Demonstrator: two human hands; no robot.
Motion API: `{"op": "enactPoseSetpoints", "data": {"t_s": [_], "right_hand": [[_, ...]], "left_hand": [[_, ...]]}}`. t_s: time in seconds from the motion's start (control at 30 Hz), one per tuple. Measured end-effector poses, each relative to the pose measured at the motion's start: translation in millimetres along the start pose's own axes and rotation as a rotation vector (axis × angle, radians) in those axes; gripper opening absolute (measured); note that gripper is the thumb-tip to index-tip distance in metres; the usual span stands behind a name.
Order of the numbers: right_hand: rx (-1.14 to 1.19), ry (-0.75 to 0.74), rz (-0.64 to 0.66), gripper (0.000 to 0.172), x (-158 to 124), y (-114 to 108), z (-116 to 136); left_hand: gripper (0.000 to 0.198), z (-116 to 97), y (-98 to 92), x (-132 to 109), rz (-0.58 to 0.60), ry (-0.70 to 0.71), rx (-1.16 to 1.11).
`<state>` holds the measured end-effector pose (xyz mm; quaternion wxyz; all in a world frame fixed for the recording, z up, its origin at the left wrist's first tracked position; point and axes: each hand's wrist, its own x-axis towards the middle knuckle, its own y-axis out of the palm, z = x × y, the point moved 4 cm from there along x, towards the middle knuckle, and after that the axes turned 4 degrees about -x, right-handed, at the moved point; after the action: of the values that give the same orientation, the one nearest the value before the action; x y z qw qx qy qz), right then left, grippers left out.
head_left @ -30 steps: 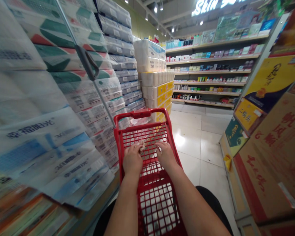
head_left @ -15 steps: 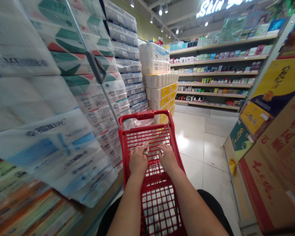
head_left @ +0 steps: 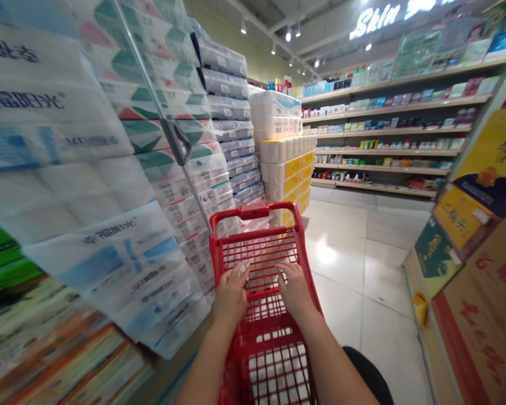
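Note:
A red plastic shopping basket with a grid of openings stands in front of me, its red handle frame at the far end. Over its left side is my left hand, fingers closed around a small crumpled whitish piece whose kind I cannot make out. To the right, my right hand hovers over the grid with bent fingers apart, nothing visible in it. Whether either hand touches the basket is unclear. White floor tiles show through the openings.
Wrapped toilet paper packs are stacked high along the left. A metal rod with a grey grip slants up beside the basket. Cartons line the right. Behind the tiled floor stand shelves of small boxes and bottles.
The view has shifted slightly, so shelves and stacks sit lower and farther right. My left hand has moved a little left relative to the basket; my right hand stays over the grid.

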<state>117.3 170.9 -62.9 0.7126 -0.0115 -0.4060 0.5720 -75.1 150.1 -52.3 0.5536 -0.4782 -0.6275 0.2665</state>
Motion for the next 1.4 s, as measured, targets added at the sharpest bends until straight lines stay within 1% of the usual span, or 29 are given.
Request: {"op": "enactPoseSetpoints", "data": {"t_s": [0.07, 0.13, 0.3, 0.43, 0.57, 0.67, 0.77, 0.87, 0.93, 0.97, 1.0, 1.07, 1.1, 1.13, 1.17, 1.2, 1.3, 1.33, 1.4], "right_hand": [[0.008, 0.003, 0.003, 0.034, 1, 1, 1], [0.011, 0.003, 0.0, 0.033, 2, 1, 1], [0.0, 0.006, -0.032, 0.033, 9, -1, -3], [-0.051, 0.01, 0.028, 0.035, 13, 3, -3], [-0.129, -0.014, 0.092, 0.034, 13, 10, 2], [-0.178, -0.003, 0.089, 0.034, 10, 14, 1], [-0.227, 0.015, 0.084, 0.032, 9, 16, -3], [-0.252, 0.025, 0.104, 0.032, 8, 16, -4], [-0.249, 0.025, 0.124, 0.032, 8, 15, -2], [-0.243, 0.023, 0.129, 0.032, 8, 13, -1], [-0.236, 0.019, 0.132, 0.032, 8, 12, 0], [-0.217, 0.005, 0.126, 0.032, 7, 10, 3], [-0.208, -0.001, 0.12, 0.031, 6, 10, 4], [-0.2, -0.008, 0.114, 0.031, 6, 10, 5], [-0.192, -0.017, 0.109, 0.03, 5, 10, 5], [-0.184, -0.028, 0.104, 0.029, 4, 11, 6], [-0.175, -0.076, 0.104, 0.029, 0, 14, 7], [-0.182, -0.09, 0.105, 0.029, -1, 15, 7], [-0.204, -0.109, 0.107, 0.03, -4, 16, 7]], "left_hand": [[0.067, -1, 5.5, -2, -0.008, 0.066, 0.003], [0.062, -1, 9.4, 0, -0.027, 0.08, 0.0], [0.057, 8, 14.3, 14, -0.11, 0.014, 0.026], [0.057, 14, 16.0, 23, -0.173, -0.012, 0.024], [0.056, 16, 21.0, 29, -0.14, 0.017, -0.017], [0.049, 13, 23.2, 31, -0.143, 0.042, -0.027], [0.046, 4, 24.7, 30, -0.142, 0.088, -0.024], [0.056, -3, 26.8, 32, -0.085, 0.229, -0.021], [0.063, 0, 26.2, 38, -0.052, 0.306, -0.02], [0.064, 6, 24.9, 43, -0.05, 0.308, -0.017], [0.063, 13, 22.9, 49, -0.068, 0.27, -0.015], [0.059, 29, 17.8, 58, -0.157, 0.09, 0.004], [0.056, 34, 15.9, 60, -0.211, -0.006, 0.01], [0.055, 35, 16.0, 60, -0.233, -0.059, 0.007], [0.055, 32, 17.4, 59, -0.23, -0.068, -0.005], [0.055, 25, 19.8, 56, -0.202, -0.03, -0.024], [0.053, 3, 22.6, 45, -0.083, 0.135, -0.073], [0.054, 0, 20.0, 41, -0.062, 0.149, -0.086], [0.061, 6, 10.8, 35, -0.062, 0.082, -0.109]]}}
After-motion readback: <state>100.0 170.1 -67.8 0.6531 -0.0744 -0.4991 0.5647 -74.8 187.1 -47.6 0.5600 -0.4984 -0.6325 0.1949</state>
